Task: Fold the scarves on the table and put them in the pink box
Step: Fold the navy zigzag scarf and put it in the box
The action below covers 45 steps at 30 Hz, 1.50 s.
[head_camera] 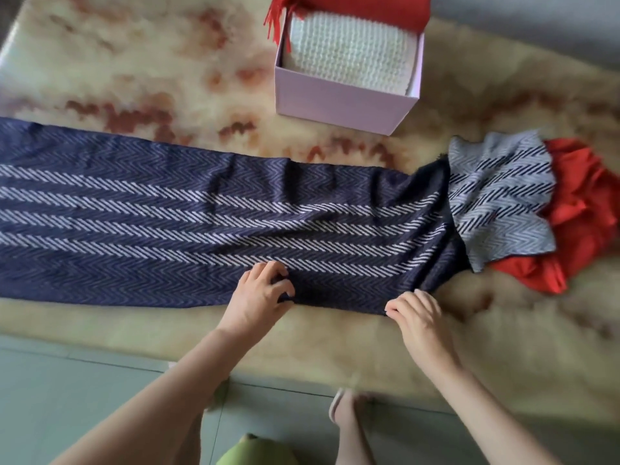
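Two hands on the near hem of a long scarf.
The left hand [260,295] and the right hand [417,318] both pinch the near edge of the navy scarf [151,213], which lies flat on the bench [134,62] and runs far to their left. I judge it soft, light and limp: it will sag, so the hem or corners are the best hold. The pink box [335,102] stands beyond the hands, a red scarf [577,209] to their right.

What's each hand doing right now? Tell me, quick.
Left hand: grips the near edge of the navy scarf.
Right hand: pinches the same edge.
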Available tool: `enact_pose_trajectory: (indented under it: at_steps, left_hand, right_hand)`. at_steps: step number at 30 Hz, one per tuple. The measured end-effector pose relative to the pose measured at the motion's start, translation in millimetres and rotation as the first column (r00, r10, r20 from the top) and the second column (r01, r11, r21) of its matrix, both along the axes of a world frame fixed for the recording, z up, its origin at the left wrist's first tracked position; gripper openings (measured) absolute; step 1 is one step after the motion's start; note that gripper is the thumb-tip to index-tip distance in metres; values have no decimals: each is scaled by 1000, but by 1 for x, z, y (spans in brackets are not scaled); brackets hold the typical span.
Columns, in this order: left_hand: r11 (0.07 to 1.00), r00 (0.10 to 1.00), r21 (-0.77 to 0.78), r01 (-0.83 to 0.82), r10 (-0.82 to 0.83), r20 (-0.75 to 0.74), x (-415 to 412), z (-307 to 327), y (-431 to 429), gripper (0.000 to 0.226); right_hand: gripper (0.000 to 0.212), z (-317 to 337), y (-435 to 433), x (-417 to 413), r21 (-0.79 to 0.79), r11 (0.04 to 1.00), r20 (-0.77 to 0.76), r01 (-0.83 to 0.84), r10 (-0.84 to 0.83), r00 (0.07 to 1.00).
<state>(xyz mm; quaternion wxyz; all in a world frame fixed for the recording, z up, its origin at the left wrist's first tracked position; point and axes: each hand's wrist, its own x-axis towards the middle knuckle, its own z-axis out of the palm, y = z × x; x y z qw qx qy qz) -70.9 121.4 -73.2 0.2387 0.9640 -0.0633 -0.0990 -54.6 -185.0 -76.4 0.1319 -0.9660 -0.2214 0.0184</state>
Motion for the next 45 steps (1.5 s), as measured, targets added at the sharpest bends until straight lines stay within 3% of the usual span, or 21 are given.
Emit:
enact_pose_trajectory:
  at_steps: [3,7,9,10,15,17,20,23,25,27,30,33,36,39,41,43,45]
  left_hand:
    - [1000,1000,-5,-11,11,23,-15,0,-6,13]
    - [997,995,49,-57,53,86,-19,1,-6,18]
    - [996,996,62,-67,63,63,-17,3,-4,3]
    - [996,997,65,-68,67,23,-15,5,-4,12]
    - [996,991,83,-26,37,-129,-18,5,-8,25]
    - [996,989,86,-21,33,-141,-21,4,-12,18]
    - [994,989,105,-40,55,-141,-23,6,-16,17]
    - [990,988,133,-52,70,-137,-21,12,-20,22]
    - [990,988,128,-61,78,-131,-14,17,-27,22]
    - [993,994,108,-43,53,-97,-4,20,-38,24]
    - [999,1000,53,11,-11,-16,22,23,-67,30]
    - [998,998,-33,61,-59,37,58,22,-101,32]
    - [992,994,-67,109,-110,1,84,21,-133,39]
    - [991,990,-75,113,-119,-74,100,24,-159,48]
    - [984,982,-43,170,-173,-70,106,26,-174,54]
    - [972,969,24,234,-231,-88,110,24,-183,59]
    - [959,954,70,274,-261,-150,113,19,-190,62]
  right_hand:
    - [25,-1,-4,-18,3,1000,-57,-1,1,998]
    - [24,-8,7,-30,9,1000,-88,5,-4,996]
    - [23,-6,10,-30,25,999,-91,20,-18,996]
    - [23,-4,10,-29,49,998,-96,41,-36,995]
    - [25,10,1,-14,217,912,-172,348,-315,933]
    - [23,12,-9,-2,172,899,-131,402,-384,914]
    - [38,10,-22,1,-4,933,-116,360,-358,926]
    - [39,5,-24,-7,-33,945,-148,325,-326,934]
    - [28,9,-26,-1,107,901,-152,420,-403,902]
    - [29,13,-35,18,234,787,-122,571,-559,820]
    - [53,16,-56,57,178,690,-35,702,-708,705]
    - [68,14,-69,90,121,682,-38,721,-723,690]
    - [37,3,-74,105,60,687,-65,724,-721,690]
    - [4,-3,-79,102,102,710,40,697,-703,710]
    - [11,-2,-85,100,171,716,54,677,-693,719]
    - [35,2,-93,104,196,715,29,671,-689,725]
    - [62,2,-106,112,115,725,19,679,-685,728]
